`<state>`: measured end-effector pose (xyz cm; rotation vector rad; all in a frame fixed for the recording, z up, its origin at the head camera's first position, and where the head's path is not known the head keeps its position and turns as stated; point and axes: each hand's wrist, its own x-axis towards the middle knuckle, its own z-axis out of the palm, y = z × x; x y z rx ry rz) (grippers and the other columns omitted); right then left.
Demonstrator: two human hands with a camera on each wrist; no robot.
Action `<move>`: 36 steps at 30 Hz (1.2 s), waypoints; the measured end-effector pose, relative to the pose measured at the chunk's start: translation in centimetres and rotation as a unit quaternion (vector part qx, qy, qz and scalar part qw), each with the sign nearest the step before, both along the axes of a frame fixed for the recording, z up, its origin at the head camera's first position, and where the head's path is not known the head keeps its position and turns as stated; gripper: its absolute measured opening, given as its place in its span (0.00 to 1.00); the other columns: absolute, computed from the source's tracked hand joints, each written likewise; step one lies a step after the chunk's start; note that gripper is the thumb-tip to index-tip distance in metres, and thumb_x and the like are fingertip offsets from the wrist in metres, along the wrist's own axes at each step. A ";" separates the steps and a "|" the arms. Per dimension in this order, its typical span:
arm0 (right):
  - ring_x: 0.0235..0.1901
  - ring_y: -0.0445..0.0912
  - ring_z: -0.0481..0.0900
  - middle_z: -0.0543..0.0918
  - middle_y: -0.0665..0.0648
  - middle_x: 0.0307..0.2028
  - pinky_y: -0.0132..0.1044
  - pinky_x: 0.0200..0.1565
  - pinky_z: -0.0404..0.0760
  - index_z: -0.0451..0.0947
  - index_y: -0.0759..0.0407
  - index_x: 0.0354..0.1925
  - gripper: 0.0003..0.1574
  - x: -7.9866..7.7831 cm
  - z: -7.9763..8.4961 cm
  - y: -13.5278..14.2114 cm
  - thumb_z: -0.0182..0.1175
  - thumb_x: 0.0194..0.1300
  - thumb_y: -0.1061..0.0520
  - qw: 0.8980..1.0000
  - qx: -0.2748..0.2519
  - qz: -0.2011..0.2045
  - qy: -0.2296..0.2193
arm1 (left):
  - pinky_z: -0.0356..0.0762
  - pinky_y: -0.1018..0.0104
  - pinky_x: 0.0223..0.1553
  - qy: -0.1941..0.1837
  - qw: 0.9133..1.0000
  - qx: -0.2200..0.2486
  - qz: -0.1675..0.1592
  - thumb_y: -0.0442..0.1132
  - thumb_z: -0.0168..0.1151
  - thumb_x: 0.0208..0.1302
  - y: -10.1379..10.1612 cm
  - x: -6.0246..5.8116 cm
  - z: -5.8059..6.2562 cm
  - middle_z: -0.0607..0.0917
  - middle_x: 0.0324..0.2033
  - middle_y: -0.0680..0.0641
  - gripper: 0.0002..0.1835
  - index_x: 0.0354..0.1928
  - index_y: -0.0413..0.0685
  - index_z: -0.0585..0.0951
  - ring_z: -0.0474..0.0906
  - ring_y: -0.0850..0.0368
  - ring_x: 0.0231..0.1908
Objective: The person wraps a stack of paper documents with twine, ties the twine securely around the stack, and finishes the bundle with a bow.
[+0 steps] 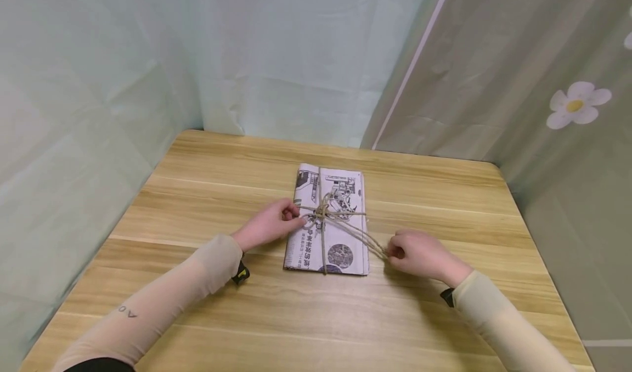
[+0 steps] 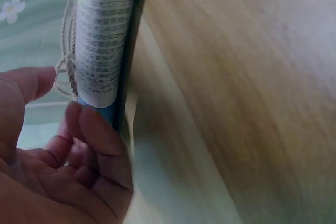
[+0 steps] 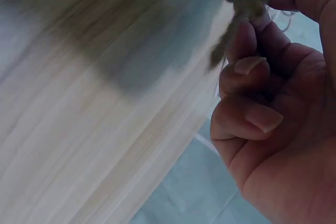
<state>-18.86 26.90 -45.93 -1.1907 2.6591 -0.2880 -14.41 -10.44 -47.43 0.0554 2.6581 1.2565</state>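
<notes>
A folded bundle of newspapers (image 1: 339, 257) lies flat on the wooden table, tied crosswise with brown twine (image 1: 322, 212) and knotted near the middle. Loose strands run from the knot to the right hand (image 1: 422, 254), which pinches their ends beyond the bundle's right edge. The right wrist view shows the twine ends (image 3: 245, 6) between thumb and fingers. At the bundle's left edge is the left hand (image 1: 269, 224), thumb and fingers apart. In the left wrist view its fingers (image 2: 105, 145) are beside the folded newspaper edge (image 2: 102, 40), the thumb close to a twine loop (image 2: 68, 69).
The wooden table (image 1: 237, 180) surrounds the bundle. Pale green curtains (image 1: 296, 59) hang behind and to the left. A grey-brown curtain with a white flower (image 1: 575, 106) hangs on the right.
</notes>
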 end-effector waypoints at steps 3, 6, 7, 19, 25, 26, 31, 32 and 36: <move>0.25 0.39 0.67 0.70 0.41 0.25 0.35 0.27 0.69 0.74 0.42 0.28 0.08 -0.2 0.1 0.1 0.66 0.56 0.50 1.000 0.008 -0.001 -0.006 | 0.74 0.61 0.28 -0.003 0.999 -0.045 0.003 0.60 0.63 0.64 0.2 0.1 0.0 0.78 0.29 0.49 0.20 0.39 0.51 0.75 0.73 0.54 0.28; 0.24 0.39 0.69 0.72 0.41 0.25 0.35 0.26 0.71 0.75 0.42 0.29 0.08 -0.8 0.5 -0.7 0.65 0.61 0.47 0.999 -0.011 -0.019 -0.025 | 0.72 0.61 0.27 -0.008 0.996 -0.084 0.010 0.63 0.61 0.65 0.5 0.1 0.2 0.78 0.27 0.49 0.21 0.36 0.53 0.74 0.72 0.54 0.27; 0.24 0.39 0.70 0.74 0.41 0.25 0.35 0.27 0.72 0.76 0.43 0.30 0.08 -1.1 0.8 -1.3 0.64 0.64 0.46 0.999 -0.026 -0.030 -0.032 | 0.72 0.61 0.27 -0.007 0.995 -0.096 0.008 0.63 0.60 0.65 0.6 0.0 0.3 0.78 0.27 0.50 0.21 0.36 0.53 0.74 0.72 0.53 0.27; 0.30 0.48 0.77 0.81 0.53 0.31 0.43 0.34 0.78 0.81 0.53 0.38 0.30 -6.4 2.3 -12.8 0.51 0.70 0.30 0.976 -0.115 -0.136 -0.126 | 0.73 0.62 0.24 0.046 0.983 -0.180 -0.005 0.54 0.63 0.65 1.9 -0.3 0.5 0.78 0.25 0.53 0.15 0.42 0.52 0.76 0.73 0.57 0.24; 0.28 0.48 0.76 0.83 0.57 0.31 0.39 0.31 0.76 0.83 0.56 0.34 0.24 -7.6 1.0 -15.1 0.61 0.67 0.37 0.953 -0.141 -0.165 -0.213 | 0.74 0.64 0.29 0.074 0.984 -0.162 -0.015 0.47 0.64 0.64 2.2 -0.3 0.4 0.78 0.29 0.54 0.09 0.40 0.52 0.78 0.74 0.59 0.28; 0.28 0.48 0.75 0.83 0.57 0.32 0.38 0.31 0.75 0.83 0.56 0.35 0.21 -7.7 0.8 -15.2 0.63 0.66 0.40 0.947 -0.154 -0.167 -0.227 | 0.75 0.64 0.29 0.076 0.985 -0.156 -0.014 0.46 0.63 0.65 2.3 -0.3 0.4 0.78 0.30 0.54 0.08 0.40 0.53 0.78 0.74 0.59 0.28; 0.26 0.45 0.73 0.82 0.60 0.31 0.34 0.28 0.73 0.83 0.59 0.40 0.13 -7.8 -0.1 -15.1 0.64 0.67 0.50 0.888 -0.253 -0.200 -0.329 | 0.77 0.63 0.34 0.085 0.990 -0.109 0.000 0.42 0.60 0.69 2.1 0.0 0.7 0.80 0.34 0.54 0.05 0.41 0.53 0.76 0.76 0.58 0.32; 0.26 0.44 0.73 0.82 0.59 0.32 0.33 0.28 0.73 0.82 0.61 0.43 0.13 -7.8 -0.3 -15.1 0.64 0.67 0.52 0.871 -0.275 -0.206 -0.351 | 0.78 0.62 0.34 0.085 0.992 -0.096 0.002 0.42 0.60 0.69 2.0 0.0 0.7 0.80 0.34 0.53 0.05 0.42 0.52 0.75 0.76 0.58 0.32; 0.25 0.42 0.74 0.82 0.59 0.33 0.28 0.25 0.74 0.79 0.67 0.51 0.16 -8.0 -0.9 -15.0 0.61 0.69 0.59 0.808 -0.344 -0.220 -0.423 | 0.80 0.63 0.36 0.078 0.996 -0.052 0.003 0.39 0.59 0.70 1.8 0.0 0.9 0.81 0.36 0.51 0.05 0.44 0.48 0.76 0.77 0.57 0.33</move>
